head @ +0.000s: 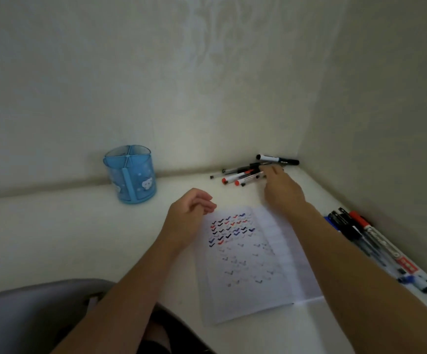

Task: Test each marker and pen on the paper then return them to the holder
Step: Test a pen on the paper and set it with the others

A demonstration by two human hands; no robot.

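White desk (79, 238) in a wall corner. Blue holder (130, 175) stands upright at the back left against the wall, divided into compartments, nothing visibly sticking out of it. Paper (248, 261) lies flat centre-right, upper part covered with rows of small tick marks in black, blue and red, fainter grey ones lower down.

Right hand (281, 187) reaches to the far corner, fingers over a loose pile of pens (240, 175) lying on the desk: red-capped markers, thin black pens, one black-and-white marker (277, 159) at the very back by the wall. Fingertips touch the pile; cannot tell whether anything is gripped. Right forearm crosses above the paper's right edge.

Left hand (189, 213) rests at the paper's top left corner, fingers loosely curled, holding nothing.

Second batch of pens (375, 246) lies in a row along the right wall, well apart from the pile: red marker, black pens, blue-capped ones.

Grey chair (28, 315) at bottom left.
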